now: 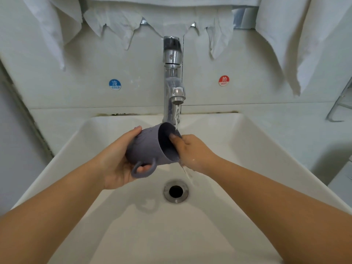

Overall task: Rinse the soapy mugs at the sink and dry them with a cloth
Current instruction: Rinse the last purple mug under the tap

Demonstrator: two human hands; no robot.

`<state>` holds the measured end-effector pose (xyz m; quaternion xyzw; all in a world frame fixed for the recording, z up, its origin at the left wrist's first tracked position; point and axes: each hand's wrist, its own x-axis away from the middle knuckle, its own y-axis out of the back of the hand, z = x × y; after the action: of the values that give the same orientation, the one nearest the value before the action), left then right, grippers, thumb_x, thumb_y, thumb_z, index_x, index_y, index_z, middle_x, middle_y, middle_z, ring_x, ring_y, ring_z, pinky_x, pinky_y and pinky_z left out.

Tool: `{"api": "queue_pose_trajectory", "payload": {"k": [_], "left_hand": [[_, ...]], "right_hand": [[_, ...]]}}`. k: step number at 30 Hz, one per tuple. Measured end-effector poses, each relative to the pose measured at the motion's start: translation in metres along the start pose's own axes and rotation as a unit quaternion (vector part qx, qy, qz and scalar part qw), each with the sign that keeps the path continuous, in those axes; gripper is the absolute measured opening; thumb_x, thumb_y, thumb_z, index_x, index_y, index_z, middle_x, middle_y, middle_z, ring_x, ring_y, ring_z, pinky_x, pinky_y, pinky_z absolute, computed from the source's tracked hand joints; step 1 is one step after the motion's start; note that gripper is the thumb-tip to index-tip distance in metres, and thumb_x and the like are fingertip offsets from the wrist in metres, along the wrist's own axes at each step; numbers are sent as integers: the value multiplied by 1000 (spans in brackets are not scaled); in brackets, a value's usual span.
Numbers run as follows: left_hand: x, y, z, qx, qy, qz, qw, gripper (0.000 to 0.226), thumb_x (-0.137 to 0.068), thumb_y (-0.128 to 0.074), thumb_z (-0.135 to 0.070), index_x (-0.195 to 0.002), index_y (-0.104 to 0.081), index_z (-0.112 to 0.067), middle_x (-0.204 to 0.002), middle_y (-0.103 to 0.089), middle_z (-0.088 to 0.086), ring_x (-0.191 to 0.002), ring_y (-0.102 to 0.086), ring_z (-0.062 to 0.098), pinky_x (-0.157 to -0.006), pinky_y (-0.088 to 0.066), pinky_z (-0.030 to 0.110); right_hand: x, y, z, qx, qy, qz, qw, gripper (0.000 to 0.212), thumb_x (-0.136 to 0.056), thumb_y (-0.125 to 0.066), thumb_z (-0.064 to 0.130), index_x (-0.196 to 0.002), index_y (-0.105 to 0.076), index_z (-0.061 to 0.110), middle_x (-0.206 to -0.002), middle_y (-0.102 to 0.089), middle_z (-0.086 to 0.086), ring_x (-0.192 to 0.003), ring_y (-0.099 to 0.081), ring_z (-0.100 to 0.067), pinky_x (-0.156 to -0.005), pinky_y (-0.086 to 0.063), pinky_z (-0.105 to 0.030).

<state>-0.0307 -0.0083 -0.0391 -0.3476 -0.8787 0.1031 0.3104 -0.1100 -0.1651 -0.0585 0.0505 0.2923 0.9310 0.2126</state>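
A grey-purple mug [147,147] lies tipped on its side over the white sink [266,149], mouth facing right and handle pointing down. My left hand [116,161] grips its body, with a finger through the handle. My right hand [192,151] has its fingers inside the mug's mouth, touching the inner wall. Water runs from the chrome tap [174,80] onto the mug's rim and my right hand, then spills down toward the drain [176,191].
White cloths [297,44] hang on the wall at the upper right and upper left. Torn white paper hangs behind the tap. Blue COLD [115,84] and red HOT [223,80] stickers mark the wall. A metal rack [341,105] stands at the right edge.
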Motion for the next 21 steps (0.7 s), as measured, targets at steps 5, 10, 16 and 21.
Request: {"api": "queue_pose_trajectory", "payload": {"k": [5, 10, 16, 21], "left_hand": [[-3, 12, -3, -28, -12, -30, 999, 39, -91, -53, -49, -100, -61, -11, -67, -65, 11, -60, -51, 23, -33, -41, 18], [-4, 11, -2, -41, -22, -22, 999, 38, -92, -52, -47, -99, -61, -11, -62, -62, 12, -50, -46, 20, -34, -40, 16], [-13, 8, 7, -26, -100, 11, 995, 33, -94, -51, -37, -114, -61, -12, -83, -66, 16, -52, -59, 24, -45, -51, 23], [-15, 5, 9, -6, -141, 29, 990, 35, -92, -51, -35, -117, -61, -13, -97, -66, 16, -62, -62, 25, -49, -51, 27]], "right_hand": [[6, 2, 10, -33, -15, 65, 997, 24, -96, -44, 12, -73, -48, 16, -62, -44, -3, -52, -41, -17, -47, -39, -24], [4, 2, 7, -26, -19, 0, 999, 42, -100, -47, 32, -64, -49, 10, -54, -47, -5, -35, -41, -14, -36, -37, -19], [8, -10, -1, -219, -197, 115, 949, 25, -95, -51, 28, -78, -55, 11, -58, -44, 0, -42, -36, -9, -41, -34, -16], [7, -8, 4, -320, -278, 167, 890, 22, -91, -57, 28, -75, -53, 13, -59, -43, 1, -48, -37, -8, -44, -37, -15]]}}
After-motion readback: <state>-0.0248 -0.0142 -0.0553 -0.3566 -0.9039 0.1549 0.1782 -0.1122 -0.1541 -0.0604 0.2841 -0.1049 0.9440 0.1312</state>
